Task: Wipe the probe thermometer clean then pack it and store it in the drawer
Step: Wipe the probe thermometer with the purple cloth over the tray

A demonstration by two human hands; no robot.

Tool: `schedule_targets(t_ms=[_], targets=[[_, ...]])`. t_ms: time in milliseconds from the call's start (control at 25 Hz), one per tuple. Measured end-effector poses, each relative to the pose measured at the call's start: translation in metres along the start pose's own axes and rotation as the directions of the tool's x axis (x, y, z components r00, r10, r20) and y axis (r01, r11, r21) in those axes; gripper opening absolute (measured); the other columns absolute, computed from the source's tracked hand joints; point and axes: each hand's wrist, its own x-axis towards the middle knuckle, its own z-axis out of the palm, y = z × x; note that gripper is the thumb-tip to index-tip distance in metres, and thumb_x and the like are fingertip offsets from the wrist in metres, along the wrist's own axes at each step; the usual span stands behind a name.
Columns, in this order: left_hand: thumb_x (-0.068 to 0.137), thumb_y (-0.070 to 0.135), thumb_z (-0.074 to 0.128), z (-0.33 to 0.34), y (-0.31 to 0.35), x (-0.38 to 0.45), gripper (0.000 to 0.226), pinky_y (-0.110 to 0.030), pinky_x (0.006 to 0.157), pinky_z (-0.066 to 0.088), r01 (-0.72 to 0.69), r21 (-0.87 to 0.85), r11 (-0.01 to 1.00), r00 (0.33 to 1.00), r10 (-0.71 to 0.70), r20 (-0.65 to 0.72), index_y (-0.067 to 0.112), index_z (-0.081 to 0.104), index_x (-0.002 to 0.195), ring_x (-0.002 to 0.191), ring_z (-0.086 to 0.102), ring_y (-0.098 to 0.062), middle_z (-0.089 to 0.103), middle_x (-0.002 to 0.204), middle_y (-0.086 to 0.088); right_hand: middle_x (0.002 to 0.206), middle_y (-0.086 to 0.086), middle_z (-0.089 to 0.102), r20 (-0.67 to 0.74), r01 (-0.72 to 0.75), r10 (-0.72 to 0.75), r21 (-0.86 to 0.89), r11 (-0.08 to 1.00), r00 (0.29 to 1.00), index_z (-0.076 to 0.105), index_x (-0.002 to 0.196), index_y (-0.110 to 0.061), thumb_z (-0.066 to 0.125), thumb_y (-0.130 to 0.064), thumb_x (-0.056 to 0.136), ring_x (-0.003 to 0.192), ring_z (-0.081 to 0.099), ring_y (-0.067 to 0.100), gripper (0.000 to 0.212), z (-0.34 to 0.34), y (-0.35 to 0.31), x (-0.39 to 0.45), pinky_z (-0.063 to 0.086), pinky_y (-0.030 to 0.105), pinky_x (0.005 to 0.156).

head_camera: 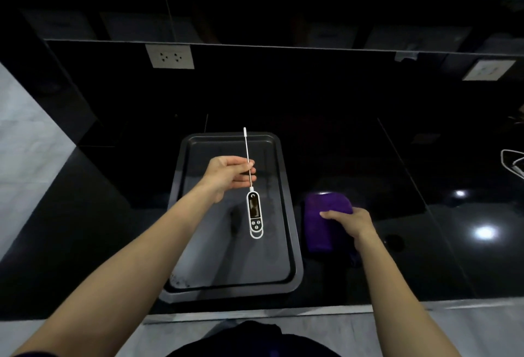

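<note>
Wiping is judged not yet begun; packing and storing remain. At four o'clock, the purple cloth (326, 220) is touched by the right hand (350, 219), grip unclear. The probe thermometer (253, 200) is pinched by its stem in the left hand (229, 176) above the dark tray (292, 271), which holds nothing else.

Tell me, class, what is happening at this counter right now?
A person stands at a dark counter. Their left hand pinches the metal stem of a probe thermometer, holding it above a dark baking tray with the probe pointing away and the display body nearer the person. Their right hand rests on a folded purple cloth lying beside the tray, fingers curling over its edge. The cloth is not yet touching the thermometer, so wiping is not underway.
</note>
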Motion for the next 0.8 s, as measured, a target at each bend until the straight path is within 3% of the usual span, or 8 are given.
schedule_targets(t_ms=[120, 240, 360, 480, 640, 800], targets=[[0.086, 0.010, 0.067, -0.009, 0.001, 0.001, 0.020, -0.025, 0.059, 0.059, 0.001, 0.008, 1.000, 1.000, -0.001, -0.001, 0.000, 0.067, 0.103, 0.069, 0.072, -0.019, 0.070, 0.090, -0.014, 0.090, 0.007, 0.064, 0.096, 0.026, -0.037, 0.114, 0.993, 0.995, 0.059, 0.082, -0.016, 0.078, -0.010, 0.074, 0.076, 0.057, 0.018, 0.022, 0.000, -0.009, -0.009, 0.041, 0.030, 0.058], [0.086, 0.008, 0.066, -0.017, 0.005, 0.003, 0.022, -0.024, 0.058, 0.059, 0.003, 0.000, 1.000, 1.000, -0.003, 0.010, -0.002, 0.065, 0.106, 0.065, 0.073, -0.017, 0.069, 0.088, -0.014, 0.105, 0.012, 0.068, 0.103, 0.059, -0.085, 0.232, 0.971, 0.991, 0.061, 0.098, -0.014, 0.075, -0.010, 0.077, 0.089, 0.063, 0.023, 0.025, 0.008, -0.017, -0.015, 0.049, 0.036, 0.071], [0.087, 0.008, 0.066, -0.026, 0.012, 0.007, 0.025, -0.025, 0.058, 0.060, 0.012, -0.013, 1.000, 1.000, -0.011, 0.013, -0.004, 0.064, 0.108, 0.065, 0.072, -0.018, 0.069, 0.087, -0.015, 0.107, -0.003, 0.064, -0.009, 0.325, -0.331, 0.223, 0.919, 0.944, 0.058, 0.111, -0.020, 0.070, -0.004, 0.082, 0.096, 0.062, 0.010, 0.036, 0.024, -0.022, -0.032, 0.046, 0.024, 0.071], [0.088, 0.009, 0.065, -0.034, 0.016, 0.014, 0.024, -0.025, 0.056, 0.059, 0.015, -0.017, 1.000, 1.000, -0.015, 0.007, -0.007, 0.063, 0.106, 0.062, 0.072, -0.017, 0.069, 0.086, -0.017, 0.116, -0.024, 0.061, -0.024, 0.635, -0.634, 0.058, 0.771, 0.773, 0.055, 0.131, -0.025, 0.064, 0.005, 0.082, 0.107, 0.057, -0.011, 0.058, 0.063, -0.015, -0.064, 0.047, 0.017, 0.088], [0.087, 0.008, 0.065, -0.041, 0.018, 0.023, 0.021, -0.025, 0.055, 0.058, 0.018, -0.011, 1.000, 1.000, -0.018, 0.019, -0.007, 0.064, 0.102, 0.063, 0.072, -0.019, 0.069, 0.083, -0.018, 0.136, -0.016, 0.055, -0.078, 0.842, -0.865, -0.204, 0.500, 0.495, 0.053, 0.136, -0.026, 0.062, 0.015, 0.074, 0.130, 0.048, 0.004, 0.075, 0.112, -0.007, -0.075, 0.042, 0.031, 0.108], [0.088, 0.007, 0.063, -0.045, 0.019, 0.028, 0.011, -0.023, 0.052, 0.057, 0.017, -0.002, 1.000, 0.999, -0.016, 0.036, -0.002, 0.064, 0.093, 0.058, 0.072, -0.017, 0.069, 0.080, -0.017, 0.143, -0.009, 0.050, 0.121, 0.881, -0.952, -0.426, 0.206, 0.281, 0.054, 0.137, -0.022, 0.063, 0.013, 0.069, 0.140, 0.038, 0.017, 0.077, 0.139, -0.014, -0.078, 0.038, 0.037, 0.111]])
